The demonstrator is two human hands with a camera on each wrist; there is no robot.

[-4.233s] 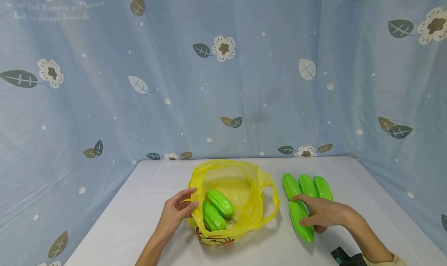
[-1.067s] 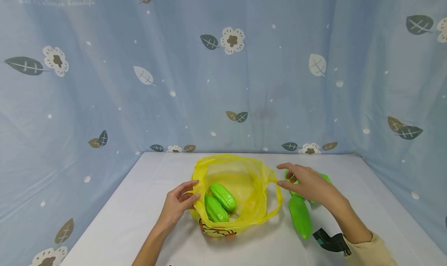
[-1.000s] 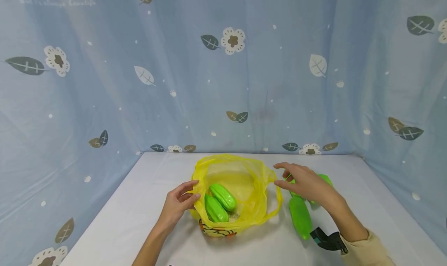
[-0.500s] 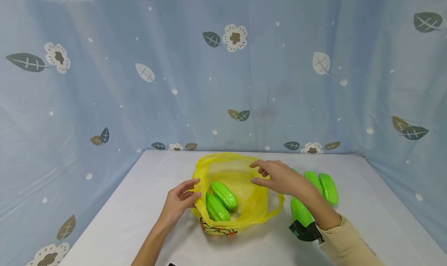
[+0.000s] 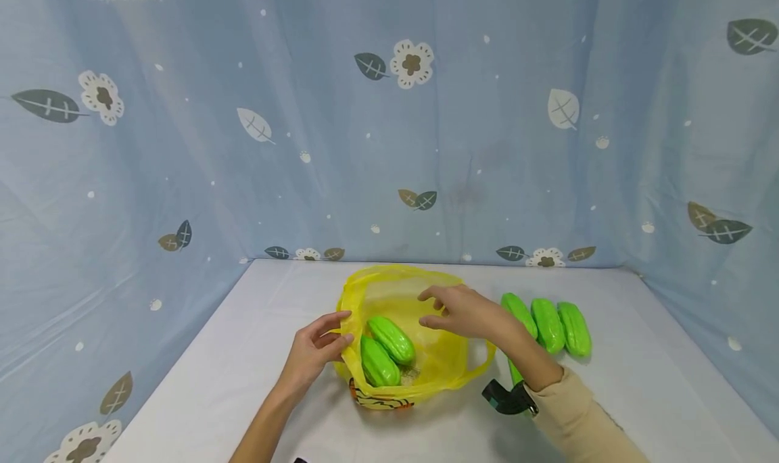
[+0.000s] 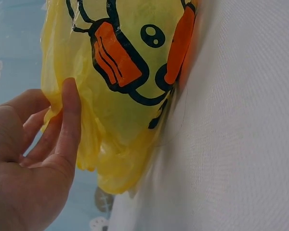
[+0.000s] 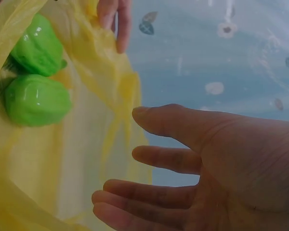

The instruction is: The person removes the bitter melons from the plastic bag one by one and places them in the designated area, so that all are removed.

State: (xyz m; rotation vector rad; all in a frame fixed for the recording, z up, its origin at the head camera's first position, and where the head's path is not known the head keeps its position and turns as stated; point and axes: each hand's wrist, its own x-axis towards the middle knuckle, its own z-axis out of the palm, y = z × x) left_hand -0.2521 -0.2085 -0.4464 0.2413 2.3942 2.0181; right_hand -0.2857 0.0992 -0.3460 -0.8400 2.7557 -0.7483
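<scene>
In the head view, your yellow bag (image 5: 441, 368) sits on the white table (image 5: 639, 375), thin and crinkled, its mouth gaping and one handle loop out on the right-hand side. Your left hand (image 5: 313, 349) pinches the rim between thumb and fingers. Two gourds (image 5: 391, 340) lie side by side inside, bright green, glossy and ribbed lengthwise. Your right hand (image 5: 465, 311) hangs over the bag's mouth, fingers loosely bent and grasping nothing. Beyond that wrist, three gourds (image 5: 549, 324) of the same green lie in a slanting row on the table, and a fourth gourd (image 5: 514, 372) is mostly hidden by your forearm.

In the left wrist view, you see the bag's outer face: translucent yellow with a cartoon print (image 6: 123, 57) in black outline, orange patches and a round eye. Your thumb and fingers nip its gathered edge.

In the right wrist view, your fingers are spread apart and released, in front of the bag's mouth. The two gourds inside show shiny, bumpy, rounded ends.
</scene>
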